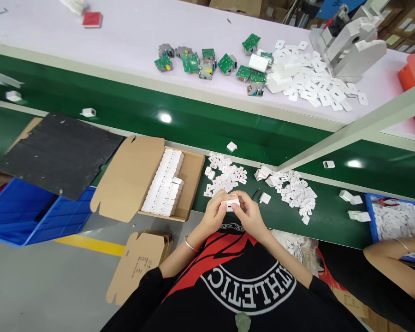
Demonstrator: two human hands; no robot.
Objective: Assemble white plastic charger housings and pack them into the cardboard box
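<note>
My left hand (215,213) and my right hand (249,213) meet in front of my chest, both closed on one small white plastic housing (232,203). The fingers pinch it from either side, just above the near edge of the green bench (283,214). Just beyond my hands lies a heap of small white plastic parts (224,177), and a second heap (295,191) lies to the right. A single white housing (264,198) rests close to my right hand. An open cardboard box (190,182) to the left holds rows of white housings (164,184).
A green conveyor belt (200,121) carries stray white housings. Green circuit boards (207,62) and white parts lie on the far white table beside a grey fixture (349,46). Blue bins (31,214) and a black sheet (58,154) are at left. Another person's arm (394,260) reaches a blue tray at right.
</note>
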